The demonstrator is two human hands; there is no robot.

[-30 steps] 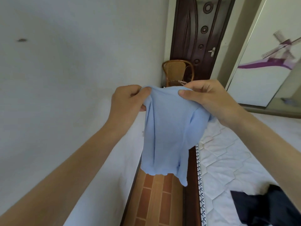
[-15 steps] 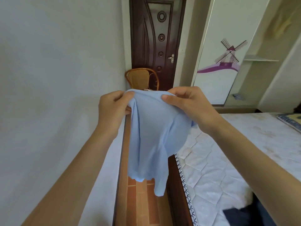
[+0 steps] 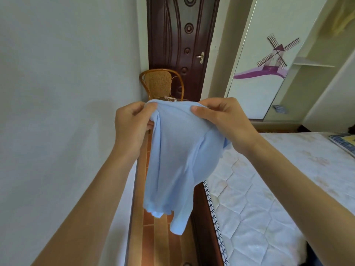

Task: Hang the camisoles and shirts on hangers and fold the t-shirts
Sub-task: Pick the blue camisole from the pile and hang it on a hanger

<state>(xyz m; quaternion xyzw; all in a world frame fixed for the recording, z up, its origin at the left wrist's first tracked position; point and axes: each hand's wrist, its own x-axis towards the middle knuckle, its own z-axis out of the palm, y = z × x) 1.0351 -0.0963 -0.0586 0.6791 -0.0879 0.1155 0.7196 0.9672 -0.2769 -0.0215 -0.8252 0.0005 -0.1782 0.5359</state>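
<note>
A light blue knit top hangs in the air in front of me, over the gap between the wall and the bed. My left hand pinches its upper left edge and my right hand pinches the upper right edge, thumb on the front. The cloth drapes down in soft folds, and its lower corner dangles near the floor strip. No hanger is in sight.
A quilted white mattress in a dark wooden frame fills the right. Ahead, a rattan chair stands before a dark brown door. A white wall runs close on the left. A wardrobe with a windmill picture is at the right back.
My view has swung up and to the right, so the door and wardrobe show more and the dark garment on the bed has left the frame. Both hands keep holding the blue top.
</note>
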